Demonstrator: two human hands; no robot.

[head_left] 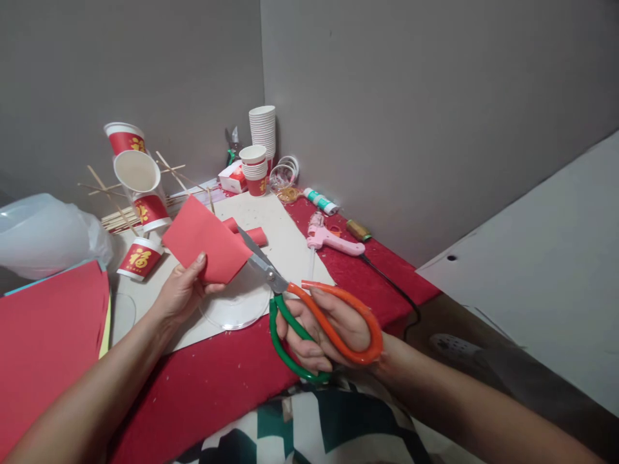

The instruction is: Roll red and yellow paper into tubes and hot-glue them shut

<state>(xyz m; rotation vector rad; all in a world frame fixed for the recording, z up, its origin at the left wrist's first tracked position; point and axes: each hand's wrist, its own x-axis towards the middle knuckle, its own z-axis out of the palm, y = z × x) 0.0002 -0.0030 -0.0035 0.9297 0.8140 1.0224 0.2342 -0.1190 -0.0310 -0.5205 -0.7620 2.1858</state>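
My left hand (186, 290) pinches a piece of red paper (206, 241) between thumb and fingers, holding it up above the table. My right hand (319, 332) grips a pair of scissors (273, 277) with one orange and one green handle. The scissor blades meet the right edge of the paper; whether they have cut into it I cannot tell. Behind the paper, rolled red paper tubes (256, 236) lie on a pale board (285, 241). A clear round lid or plate (236, 309) rests under the hands.
Left stand red-and-white paper cups (140, 258) joined with wooden sticks (116, 222). A white plastic bag (48, 235) and red sheets (53, 348) lie further left. Stacked cups (262, 129) are at the back. A pink glue gun (336, 241) with a black cord lies right.
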